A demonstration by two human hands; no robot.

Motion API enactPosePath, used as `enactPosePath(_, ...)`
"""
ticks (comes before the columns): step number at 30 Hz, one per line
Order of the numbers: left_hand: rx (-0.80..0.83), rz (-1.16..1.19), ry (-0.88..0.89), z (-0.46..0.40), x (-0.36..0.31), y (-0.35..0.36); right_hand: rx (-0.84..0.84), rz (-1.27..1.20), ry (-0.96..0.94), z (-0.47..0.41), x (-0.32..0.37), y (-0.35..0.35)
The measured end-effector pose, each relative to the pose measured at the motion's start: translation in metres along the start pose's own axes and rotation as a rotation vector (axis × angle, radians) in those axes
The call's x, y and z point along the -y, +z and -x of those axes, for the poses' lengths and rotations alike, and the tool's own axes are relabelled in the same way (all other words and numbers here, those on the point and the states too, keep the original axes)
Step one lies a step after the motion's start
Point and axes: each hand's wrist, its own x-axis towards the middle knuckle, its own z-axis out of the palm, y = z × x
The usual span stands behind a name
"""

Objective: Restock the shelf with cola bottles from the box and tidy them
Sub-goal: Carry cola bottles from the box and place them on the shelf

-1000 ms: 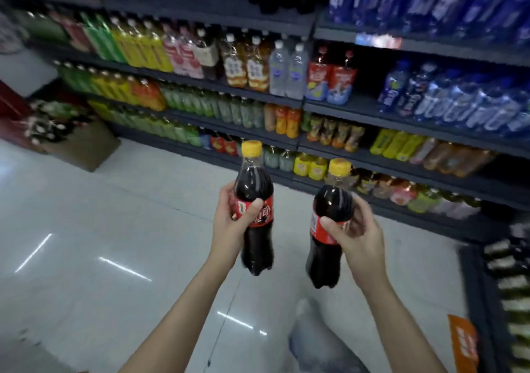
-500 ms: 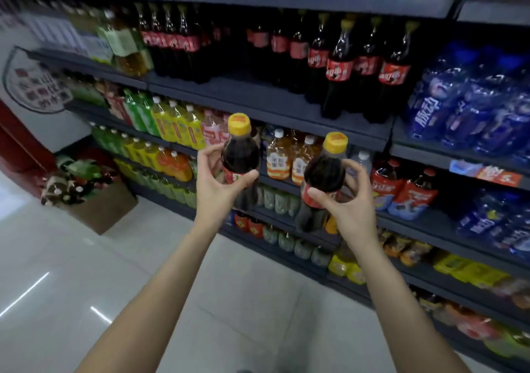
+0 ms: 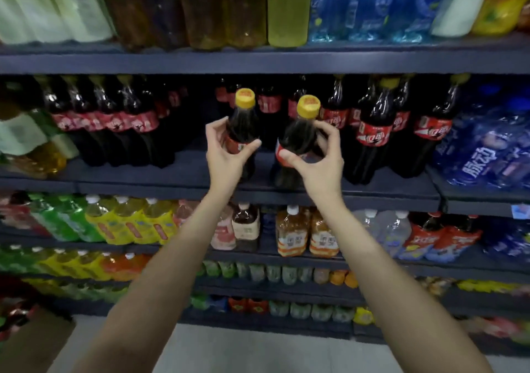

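Note:
My left hand (image 3: pixel 226 154) grips a cola bottle (image 3: pixel 243 123) with a yellow cap and red label, held upright at the front of the dark cola shelf (image 3: pixel 186 177). My right hand (image 3: pixel 318 160) grips a second yellow-capped cola bottle (image 3: pixel 301 132) right beside it. Both bottles hover over the gap in the middle of that shelf; whether their bases touch it is hidden by my hands. Rows of cola bottles stand to the left (image 3: pixel 114 123) and to the right (image 3: pixel 375 134) of the gap.
Blue drink packs (image 3: pixel 484 154) fill the shelf's right end. Tea and juice bottles (image 3: pixel 200 14) line the shelf above, and yellow, green and orange drinks (image 3: pixel 129 226) the shelves below. A cardboard box (image 3: pixel 31 341) stands on the floor at lower left.
Both hands have lifted their bottles up from in front of the lower shelves to the cola shelf's gap. My view has tilted up and come closer to the shelving.

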Motion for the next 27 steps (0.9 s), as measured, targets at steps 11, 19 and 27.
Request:
enactPosePath(11, 0.101, 0.179, -0.158, -0.106, 0.055, 0.03, -0.279, 0.149, 0.146, -0.065, -0.042, 0.097)
enactPosePath(19, 0.15, 0.071, -0.196, -0.113, 0.072, 0.037, -0.167, 0.229, 0.146, -0.081, -0.05, 0.096)
enactPosePath(27, 0.295, -0.067, -0.296, -0.094, 0.059, 0.026, 0.01, 0.491, 0.185, -0.054, -0.059, 0.084)
